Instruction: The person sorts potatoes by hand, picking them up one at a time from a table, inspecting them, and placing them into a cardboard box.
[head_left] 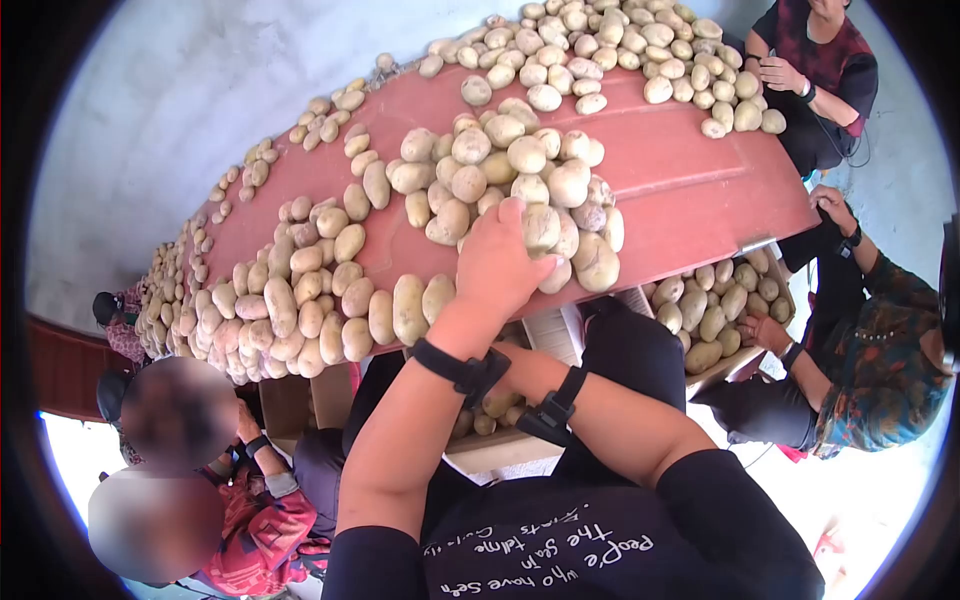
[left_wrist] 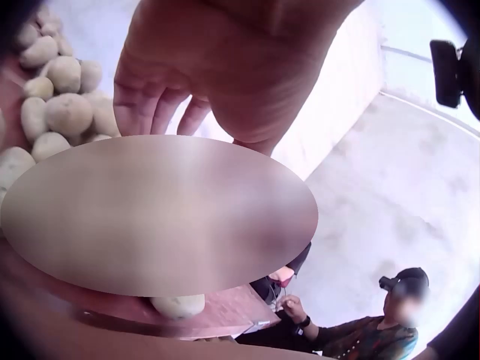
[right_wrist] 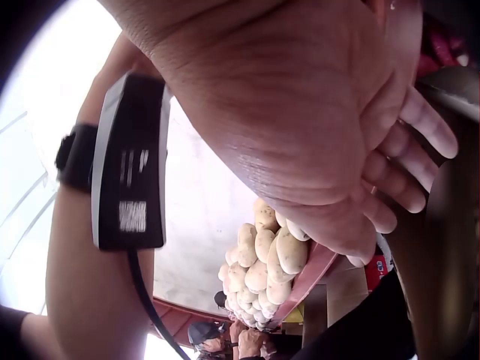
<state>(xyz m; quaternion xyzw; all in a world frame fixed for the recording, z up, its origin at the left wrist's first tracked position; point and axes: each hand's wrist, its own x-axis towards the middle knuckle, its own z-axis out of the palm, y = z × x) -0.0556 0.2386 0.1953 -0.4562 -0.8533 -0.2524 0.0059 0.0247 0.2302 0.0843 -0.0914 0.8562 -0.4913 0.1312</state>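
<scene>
My left hand (head_left: 500,262) is at the near edge of a heaped potato pile (head_left: 470,150). Its thumb and forefinger lie on either side of a round potato (head_left: 541,228). In the left wrist view the fingers (left_wrist: 169,109) bend down behind a blurred patch that hides what they touch. My right hand (head_left: 515,372) is lower, mostly covered by the left wrist in the head view, over a box of potatoes (head_left: 490,415). The right wrist view shows that palm (right_wrist: 300,142) with its fingers (right_wrist: 405,172) extended and apart, holding nothing visible.
The potatoes lie on a red panel (head_left: 680,190), with more along its left and far edges. A second box of potatoes (head_left: 725,310) stands at the right, where another person's hand (head_left: 765,335) reaches in. Other people sit around the panel, close on the left.
</scene>
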